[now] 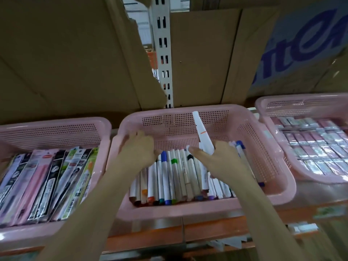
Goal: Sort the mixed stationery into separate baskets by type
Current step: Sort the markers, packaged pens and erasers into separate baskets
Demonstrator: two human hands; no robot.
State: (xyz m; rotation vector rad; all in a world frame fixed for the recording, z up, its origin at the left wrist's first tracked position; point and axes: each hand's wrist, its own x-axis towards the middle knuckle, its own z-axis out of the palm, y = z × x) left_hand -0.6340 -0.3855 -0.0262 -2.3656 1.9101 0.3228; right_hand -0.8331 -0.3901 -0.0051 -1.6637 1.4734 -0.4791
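Both hands inside middle basket (188, 117); right hand (212, 157) grips white marker (202, 132) with orange band, tip pointing up toward basket's back wall; left hand (139, 147) at basket's left wall, fingers curled down over row of markers (169, 178), grip not discernible; packaged pens (47, 178) in basket left of it; wrapped pink packs (316, 144) in basket right of it.

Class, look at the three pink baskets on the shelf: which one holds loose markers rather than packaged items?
The middle basket, where both hands reach in. Its markers lie loose side by side; the left and right baskets hold wrapped packs.
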